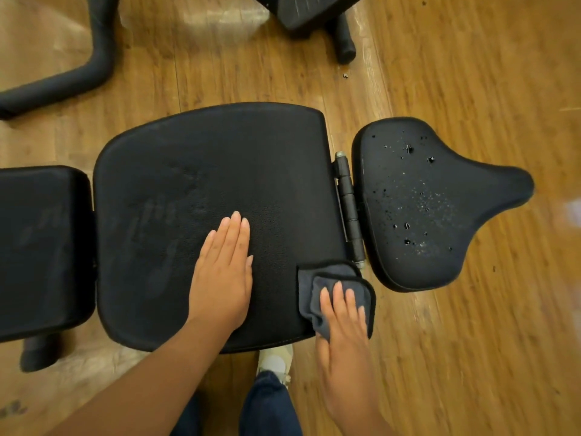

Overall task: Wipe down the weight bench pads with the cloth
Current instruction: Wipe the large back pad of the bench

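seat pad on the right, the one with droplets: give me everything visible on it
The seat pad is black and padded, looks like textured vinyl, wide at its hinge side and narrowing to a rounded nose pointing right. It lies flat above the wooden floor, apart from the large middle pad, with a dark metal hinge in the gap. Water droplets and fine spray speckle its top; it looks not yet wiped. The cloth lies near its lower-left corner; whether they touch is unclear.

From my remote seat: a wooden plank floor (pixel 440 73) carries a black weight bench seen from above, its large middle pad (pixel 188 171) flanked by a left pad (pixel 41 240) and a droplet-speckled seat pad (pixel 418 196). On the middle pad lie a flat left hand (pixel 223 272) and a grey cloth (pixel 327 284) under my right hand (pixel 342 322). A curved black tube (pixel 78 70) rests on the floor
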The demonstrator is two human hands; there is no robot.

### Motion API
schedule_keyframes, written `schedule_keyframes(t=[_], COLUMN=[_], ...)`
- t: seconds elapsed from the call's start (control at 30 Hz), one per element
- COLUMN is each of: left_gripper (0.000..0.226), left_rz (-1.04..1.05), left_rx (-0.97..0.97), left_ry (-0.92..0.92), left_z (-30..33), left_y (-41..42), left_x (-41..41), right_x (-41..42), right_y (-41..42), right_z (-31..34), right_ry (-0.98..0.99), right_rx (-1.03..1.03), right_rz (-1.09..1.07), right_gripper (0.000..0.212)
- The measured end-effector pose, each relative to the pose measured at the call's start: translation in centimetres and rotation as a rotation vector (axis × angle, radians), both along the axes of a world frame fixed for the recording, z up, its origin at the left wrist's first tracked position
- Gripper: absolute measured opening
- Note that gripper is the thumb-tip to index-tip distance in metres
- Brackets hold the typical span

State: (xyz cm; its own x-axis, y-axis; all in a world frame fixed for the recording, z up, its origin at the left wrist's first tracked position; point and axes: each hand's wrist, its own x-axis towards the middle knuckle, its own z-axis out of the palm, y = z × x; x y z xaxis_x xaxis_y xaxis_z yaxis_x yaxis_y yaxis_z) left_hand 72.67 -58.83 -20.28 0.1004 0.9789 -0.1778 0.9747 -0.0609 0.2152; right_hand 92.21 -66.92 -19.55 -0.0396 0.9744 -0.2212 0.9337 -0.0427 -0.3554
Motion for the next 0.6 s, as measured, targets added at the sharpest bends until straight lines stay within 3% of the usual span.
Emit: schedule_keyframes(t=[0.1, 0.47, 0.6], left_gripper=[0.055, 0.056, 0.056], left_rz=[0.000, 0.011, 0.026], left_rx=[-0.004, -0.019, -0.042], left_ry=[-0.005, 0.029, 0.020], left_z=[0.1, 0.1, 0.7], left_y=[0.0, 0.2, 0.4], left_x=[0.0, 0.0, 0.4], right_x=[-0.2, -2.3, -4.0], right_y=[-1.2, -1.8, 1.6], right_z=[-0.4, -0.7, -0.6], right_ry=[-0.037, -0.085, -0.113], right_rx=[0.030, 0.040, 0.059], right_rz=[0.023, -0.040, -0.190], right_gripper=[0.091, 0.096, 0.082])
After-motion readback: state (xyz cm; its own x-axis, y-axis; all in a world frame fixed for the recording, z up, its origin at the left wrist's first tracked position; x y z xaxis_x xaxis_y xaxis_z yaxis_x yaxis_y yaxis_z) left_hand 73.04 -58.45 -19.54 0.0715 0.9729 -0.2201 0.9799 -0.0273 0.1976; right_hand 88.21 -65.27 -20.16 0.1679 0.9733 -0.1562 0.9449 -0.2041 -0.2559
